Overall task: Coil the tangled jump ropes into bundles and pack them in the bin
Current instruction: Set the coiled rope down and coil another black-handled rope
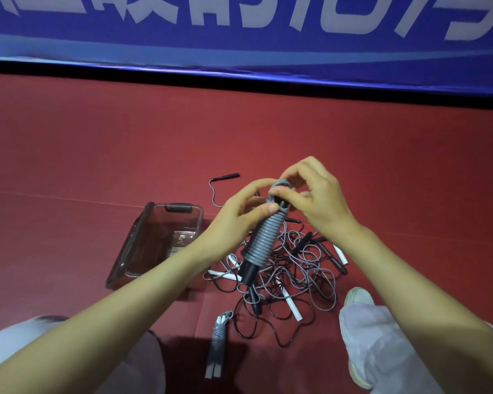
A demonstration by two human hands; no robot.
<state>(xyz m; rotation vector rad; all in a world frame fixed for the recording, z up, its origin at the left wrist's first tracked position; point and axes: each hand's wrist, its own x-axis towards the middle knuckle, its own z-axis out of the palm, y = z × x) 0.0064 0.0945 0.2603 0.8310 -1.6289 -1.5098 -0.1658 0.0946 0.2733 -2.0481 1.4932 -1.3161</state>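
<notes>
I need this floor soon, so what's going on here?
A person is coiling jump ropes. The left hand grips a gray rope wound around black handles, while the right hand pinches its top end. A tangled pile lies on the floor below. One finished bundle lies apart, outside the clear bin.

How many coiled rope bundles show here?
2: a grey bundle in the left hand and right hand above the tangle; a second bundle on the floor nearer the person. Bin contents unclear.
</notes>
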